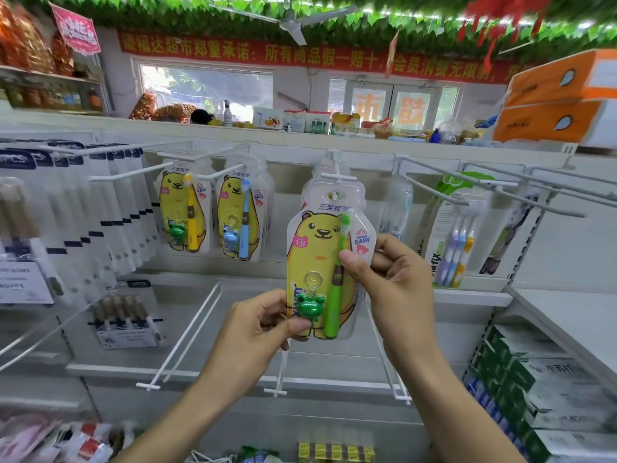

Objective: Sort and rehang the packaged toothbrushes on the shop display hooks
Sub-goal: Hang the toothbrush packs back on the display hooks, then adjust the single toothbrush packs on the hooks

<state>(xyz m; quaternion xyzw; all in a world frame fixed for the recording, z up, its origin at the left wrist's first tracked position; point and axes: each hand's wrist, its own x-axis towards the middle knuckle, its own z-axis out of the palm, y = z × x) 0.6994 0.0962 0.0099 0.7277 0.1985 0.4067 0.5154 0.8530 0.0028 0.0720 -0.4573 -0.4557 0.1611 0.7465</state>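
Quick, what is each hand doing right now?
Left hand: pinches the bottom edge of the yellow bear-printed plastic toothbrush pack.
Right hand: grips the same pack's right side, thumb on front.

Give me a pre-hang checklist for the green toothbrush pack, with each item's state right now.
1. Left hand pinches the pack's lower edge by the frog toy: ok.
2. Right hand grips the pack's right side: ok.
3. Hang hole uncovered by fingers: ok.
4. Hole lined up with the hook tip: cannot tell.
5. Pack upright, front facing out: ok.
6. Packs already on that hook are the same green kind: cannot tell, they are hidden behind it.
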